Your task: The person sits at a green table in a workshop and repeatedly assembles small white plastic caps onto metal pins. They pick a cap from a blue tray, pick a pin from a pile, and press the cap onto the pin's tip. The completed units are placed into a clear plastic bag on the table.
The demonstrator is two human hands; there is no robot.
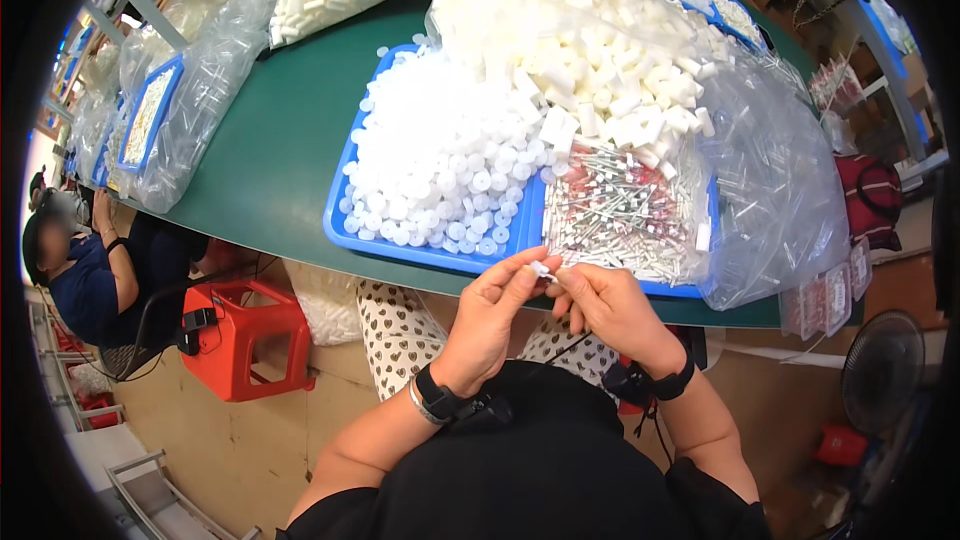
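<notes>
My left hand (493, 312) and my right hand (607, 306) meet at the near edge of the green table (270, 155), fingertips pinched together on one small white plastic piece (541, 269). Just beyond them lies a blue tray (340, 225) heaped with small round white caps (440, 165). Beside it, a second blue tray (672, 289) carries thin tube-like parts with red ends (620, 210) and a pile of white foam cylinders (620, 80) spilling from a clear bag.
Clear plastic bags of parts (200, 90) lie along the table's left and right sides. A red plastic stool (250, 340) stands under the table. Another person (90, 270) sits at the far left. A fan (880, 370) stands at the lower right.
</notes>
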